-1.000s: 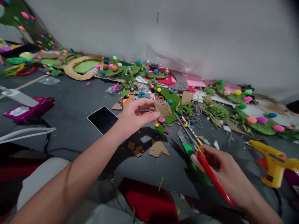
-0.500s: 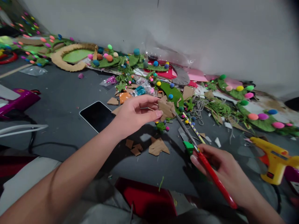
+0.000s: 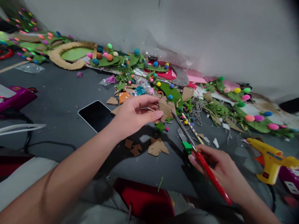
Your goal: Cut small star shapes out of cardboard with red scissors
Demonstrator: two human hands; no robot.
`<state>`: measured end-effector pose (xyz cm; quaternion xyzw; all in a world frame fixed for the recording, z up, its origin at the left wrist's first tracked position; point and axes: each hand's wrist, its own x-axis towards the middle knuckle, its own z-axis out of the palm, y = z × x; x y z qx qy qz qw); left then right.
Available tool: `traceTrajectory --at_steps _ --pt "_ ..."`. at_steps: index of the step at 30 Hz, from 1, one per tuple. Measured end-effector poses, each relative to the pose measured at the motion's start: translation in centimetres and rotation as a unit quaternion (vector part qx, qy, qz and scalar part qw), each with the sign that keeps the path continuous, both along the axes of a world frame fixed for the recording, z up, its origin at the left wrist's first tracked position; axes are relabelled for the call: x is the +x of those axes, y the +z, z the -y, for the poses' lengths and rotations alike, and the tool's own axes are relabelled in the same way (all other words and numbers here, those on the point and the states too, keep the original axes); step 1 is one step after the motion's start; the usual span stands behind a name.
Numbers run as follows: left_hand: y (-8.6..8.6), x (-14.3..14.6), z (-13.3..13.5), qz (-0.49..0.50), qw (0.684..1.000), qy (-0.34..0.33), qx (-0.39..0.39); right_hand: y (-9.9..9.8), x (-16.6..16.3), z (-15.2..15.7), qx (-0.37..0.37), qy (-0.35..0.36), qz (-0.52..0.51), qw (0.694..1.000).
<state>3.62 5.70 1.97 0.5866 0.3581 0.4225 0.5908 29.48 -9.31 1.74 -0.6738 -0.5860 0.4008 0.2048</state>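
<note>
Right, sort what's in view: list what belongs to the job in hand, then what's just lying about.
In use:
- cardboard piece, pinched in the left hand
- scissors, in the right hand, tips at the cardboard's edge

Seemingly just lying about:
- phone
- yellow glue gun
- grey string
- small bag of purple bits

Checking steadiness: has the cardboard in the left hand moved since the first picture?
Yes, the cardboard piece moved slightly right, judged against the green felt behind it.
</note>
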Motion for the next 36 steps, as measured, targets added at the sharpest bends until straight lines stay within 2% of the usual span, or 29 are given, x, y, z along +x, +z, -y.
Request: traceTrajectory --at_steps 8,13,22,36 --pt "-0.1 0.0 -0.1 -0.007 1.0 0.0 0.001 0.1 -0.2 -0.7 0.014 0.007 0.029 0.999" --pt "0.0 0.1 0.0 0.004 1.0 -0.009 -0.002 0.2 0.1 -0.9 -0.003 0.026 0.03 0.999" --pt "0.4 0.2 0.3 0.004 1.0 0.001 0.025 -0.4 0.7 -0.6 0.048 0.052 0.082 0.994" --pt "0.6 0.1 0.6 0.003 0.999 -0.006 0.039 -0.9 0.6 -0.5 0.044 0.051 0.102 0.993"
